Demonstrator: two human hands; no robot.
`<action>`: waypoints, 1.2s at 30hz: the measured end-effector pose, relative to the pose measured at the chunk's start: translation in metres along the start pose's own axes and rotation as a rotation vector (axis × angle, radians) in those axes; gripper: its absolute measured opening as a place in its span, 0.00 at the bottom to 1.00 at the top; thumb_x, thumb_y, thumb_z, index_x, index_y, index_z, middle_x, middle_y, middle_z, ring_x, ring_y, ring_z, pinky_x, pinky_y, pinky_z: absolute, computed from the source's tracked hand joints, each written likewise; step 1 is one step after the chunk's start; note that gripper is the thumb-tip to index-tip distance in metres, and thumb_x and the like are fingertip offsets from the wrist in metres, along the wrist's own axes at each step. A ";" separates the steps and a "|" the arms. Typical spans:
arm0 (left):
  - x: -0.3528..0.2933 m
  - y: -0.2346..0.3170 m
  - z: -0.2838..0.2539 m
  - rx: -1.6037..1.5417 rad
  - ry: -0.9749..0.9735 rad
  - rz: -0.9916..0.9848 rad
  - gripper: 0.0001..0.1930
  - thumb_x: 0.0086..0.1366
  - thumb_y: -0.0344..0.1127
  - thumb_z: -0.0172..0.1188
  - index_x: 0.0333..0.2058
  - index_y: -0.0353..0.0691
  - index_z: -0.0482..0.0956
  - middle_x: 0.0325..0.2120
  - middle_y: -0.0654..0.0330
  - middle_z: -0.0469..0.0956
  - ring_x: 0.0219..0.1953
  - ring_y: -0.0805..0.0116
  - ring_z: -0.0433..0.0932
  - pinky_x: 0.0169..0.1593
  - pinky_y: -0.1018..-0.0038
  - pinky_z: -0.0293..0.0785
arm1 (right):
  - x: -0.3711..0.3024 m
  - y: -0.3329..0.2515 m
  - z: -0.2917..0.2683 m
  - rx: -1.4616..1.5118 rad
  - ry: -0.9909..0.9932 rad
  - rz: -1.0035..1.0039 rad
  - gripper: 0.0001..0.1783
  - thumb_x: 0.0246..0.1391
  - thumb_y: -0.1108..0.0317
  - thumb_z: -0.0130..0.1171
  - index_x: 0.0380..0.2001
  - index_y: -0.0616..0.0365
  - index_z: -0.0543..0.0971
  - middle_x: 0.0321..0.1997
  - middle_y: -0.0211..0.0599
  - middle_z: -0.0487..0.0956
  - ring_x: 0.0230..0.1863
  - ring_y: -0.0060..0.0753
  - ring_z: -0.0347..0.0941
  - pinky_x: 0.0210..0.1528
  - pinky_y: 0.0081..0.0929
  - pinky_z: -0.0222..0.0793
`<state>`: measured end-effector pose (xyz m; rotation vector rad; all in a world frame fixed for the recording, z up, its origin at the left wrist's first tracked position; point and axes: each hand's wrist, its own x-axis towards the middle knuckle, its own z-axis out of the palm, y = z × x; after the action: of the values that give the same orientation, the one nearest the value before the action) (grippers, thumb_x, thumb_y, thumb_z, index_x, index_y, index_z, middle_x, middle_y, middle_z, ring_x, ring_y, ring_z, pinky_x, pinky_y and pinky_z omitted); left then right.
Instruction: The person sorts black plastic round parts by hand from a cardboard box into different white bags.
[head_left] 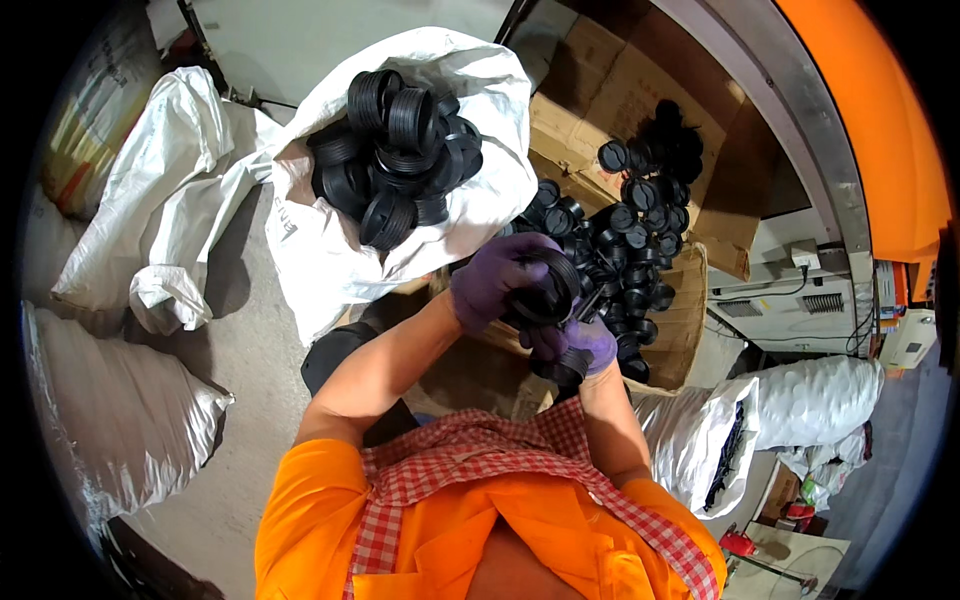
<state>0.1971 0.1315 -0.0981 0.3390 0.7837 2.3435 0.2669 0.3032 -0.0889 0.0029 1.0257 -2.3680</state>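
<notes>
Left fingers (532, 247) — half-closed around a black ribbed ring (563, 278).

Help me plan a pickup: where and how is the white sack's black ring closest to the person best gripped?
Probably by its ribbed outer wall, from its near side: the black ring lies at the near edge of the pile in the white sack, no other ring covering that side.

Small dark lettering (284, 222), left flank of the ring-filled white sack (312, 290)
</notes>
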 end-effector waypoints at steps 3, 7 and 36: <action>-0.005 0.004 -0.004 -0.031 0.049 0.044 0.24 0.48 0.36 0.61 0.45 0.34 0.69 0.37 0.56 0.75 0.41 0.66 0.75 0.47 0.70 0.72 | 0.015 -0.004 0.012 -0.043 -0.111 -0.039 0.29 0.46 0.56 0.59 0.49 0.60 0.68 0.31 0.35 0.73 0.25 0.30 0.67 0.31 0.31 0.64; -0.003 0.004 -0.005 -0.087 0.069 0.152 0.27 0.48 0.38 0.64 0.46 0.33 0.68 0.38 0.55 0.75 0.41 0.64 0.75 0.46 0.69 0.72 | 0.022 0.006 0.019 -0.015 0.066 -0.024 0.28 0.50 0.56 0.55 0.51 0.59 0.65 0.20 0.26 0.65 0.22 0.26 0.61 0.36 0.31 0.61; -0.061 -0.080 0.118 1.260 -0.095 0.190 0.20 0.54 0.27 0.61 0.47 0.40 0.71 0.36 0.60 0.76 0.40 0.67 0.74 0.45 0.71 0.71 | -0.089 -0.007 -0.011 -0.773 0.374 -0.859 0.09 0.42 0.69 0.57 0.31 0.59 0.77 0.36 0.40 0.77 0.37 0.35 0.74 0.40 0.30 0.70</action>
<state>0.3324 0.1947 -0.0565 1.0454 2.1619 1.6493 0.3366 0.3582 -0.0726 -0.3565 2.4603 -2.5119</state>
